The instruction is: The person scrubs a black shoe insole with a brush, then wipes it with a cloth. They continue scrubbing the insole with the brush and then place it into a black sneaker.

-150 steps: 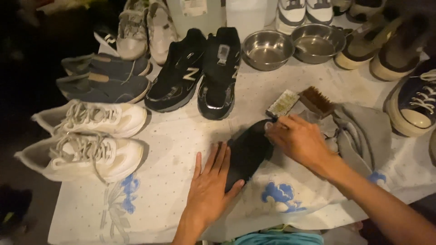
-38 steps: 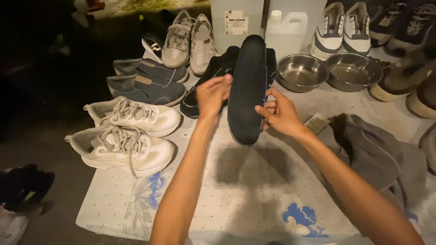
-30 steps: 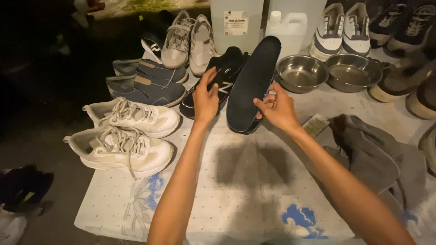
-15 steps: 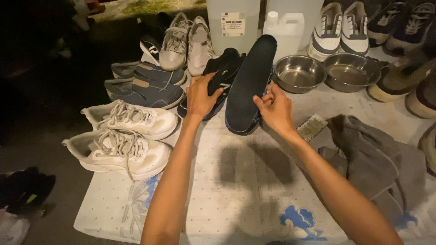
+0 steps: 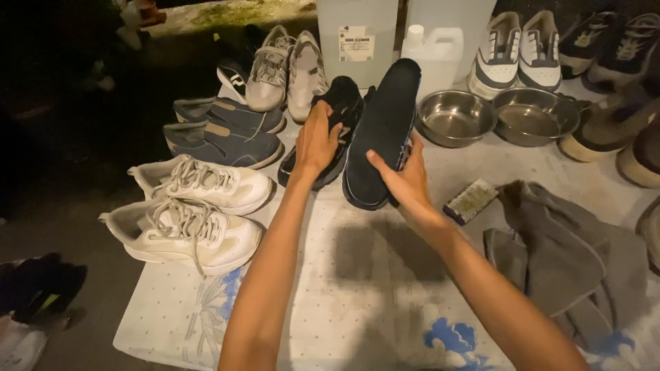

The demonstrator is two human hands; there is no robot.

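My right hand (image 5: 405, 180) grips a long black insole (image 5: 382, 127), which lies tilted over the right shoe of a black sneaker pair. My left hand (image 5: 317, 139) rests on the left black sneaker (image 5: 338, 103), fingers closed over its top. Both shoes stand on a white patterned cloth (image 5: 371, 288), toes toward me. The right black sneaker is almost fully hidden under the insole.
Two white sneakers (image 5: 185, 213) and two navy shoes (image 5: 223, 130) line the left. Grey sneakers (image 5: 285, 69), white jugs (image 5: 433, 51) and two steel bowls (image 5: 457, 117) stand behind. A brush (image 5: 471, 201) and grey cloth (image 5: 570, 247) lie right.
The insole came off the cloth, was held up in both hands, then lowered onto the black sneakers. My left hand moved from the insole to the left black sneaker.
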